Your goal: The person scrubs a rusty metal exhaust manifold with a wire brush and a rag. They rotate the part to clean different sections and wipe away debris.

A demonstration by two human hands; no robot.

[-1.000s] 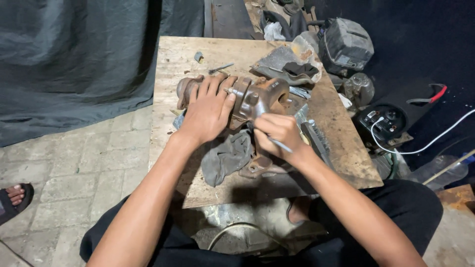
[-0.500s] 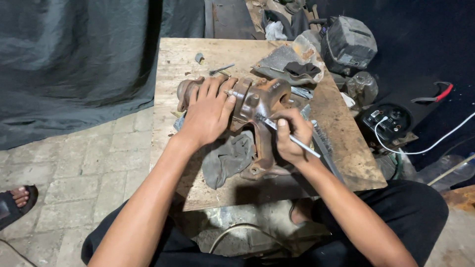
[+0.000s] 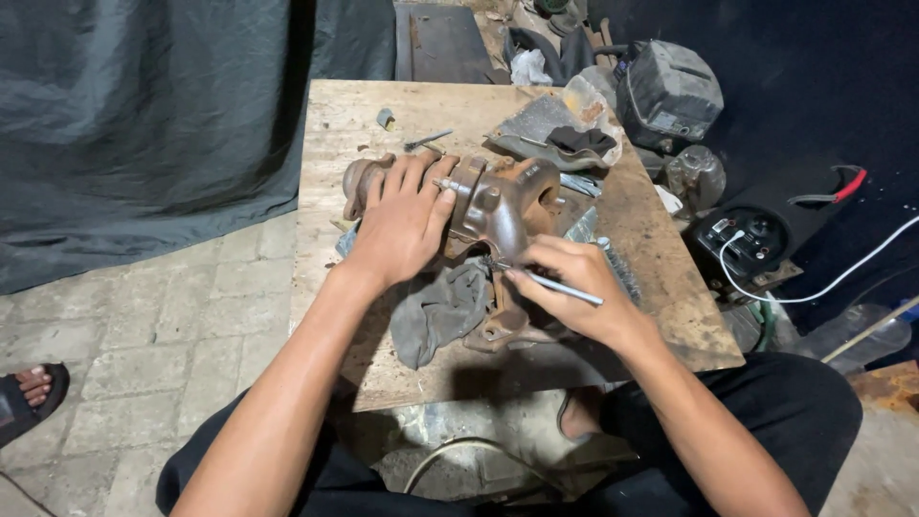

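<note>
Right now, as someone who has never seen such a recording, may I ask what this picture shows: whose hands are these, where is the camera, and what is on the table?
The camera sits on the person's head and looks down, so both arms belong to that person, who sits at a small wooden table. The left hand lies flat on a rusty cast metal part, perhaps a housing from an engine, and presses it down. The right hand holds a thin metal tool like a pen, with its tip at the part. Under the part lies a grey rag. Further back on the table are a dark cloth on a grey sheet and a loose bolt. At the lower left, another person's sandalled foot rests on the paved floor.
</note>
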